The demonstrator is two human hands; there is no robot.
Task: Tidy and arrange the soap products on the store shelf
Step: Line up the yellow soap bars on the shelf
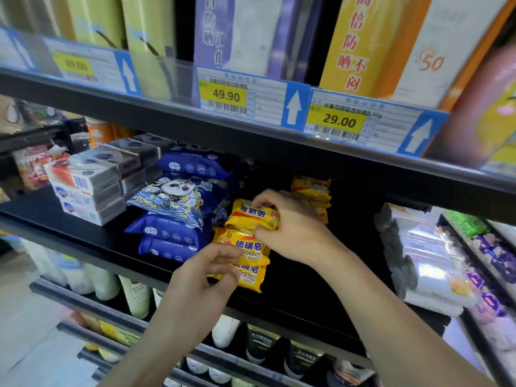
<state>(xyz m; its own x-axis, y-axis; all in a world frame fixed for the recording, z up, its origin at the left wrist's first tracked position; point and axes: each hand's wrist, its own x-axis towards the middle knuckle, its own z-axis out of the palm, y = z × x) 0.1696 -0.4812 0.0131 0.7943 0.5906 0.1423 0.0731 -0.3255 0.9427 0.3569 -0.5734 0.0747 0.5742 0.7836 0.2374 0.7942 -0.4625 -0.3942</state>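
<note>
On the black metal shelf [83,241], our right hand [290,227] pinches the top yellow plastic-wrapped soap bar [251,215], lying crosswise, inverted, while our left hand [206,272] grips the stack's lowest yellow bar [248,277].

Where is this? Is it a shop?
Yes, most likely a shop. Price tags hang along the shelf edge, and stacks of yellow sulfur soap packets and blue soap packets sit in rows.
</note>
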